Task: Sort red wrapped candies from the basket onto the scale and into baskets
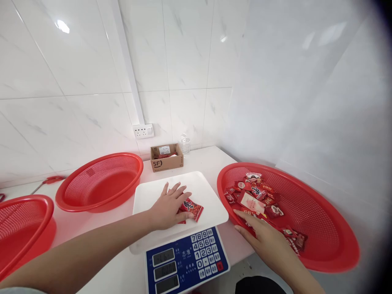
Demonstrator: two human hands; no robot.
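My left hand (171, 206) lies palm down with its fingers spread over small red snack packets (193, 207) on the white tray (211, 200) of a digital scale (186, 261). Part of those packets is hidden under the palm. My right hand (265, 234) is at the near rim of a large red mesh basket (324, 228), its thumb outside and a finger over the inner side, with the rim between. Inside that basket lie many red packets (269, 198) and a pale pink packet (252, 203). The other fingers of my right hand are mostly hidden.
Two more red baskets stand at left, one farther back (101, 196) and one nearer (27, 200). A small cardboard box (167, 164) with red items and a clear plastic bottle (185, 143) are near the tiled wall. A power socket (143, 131) is above.
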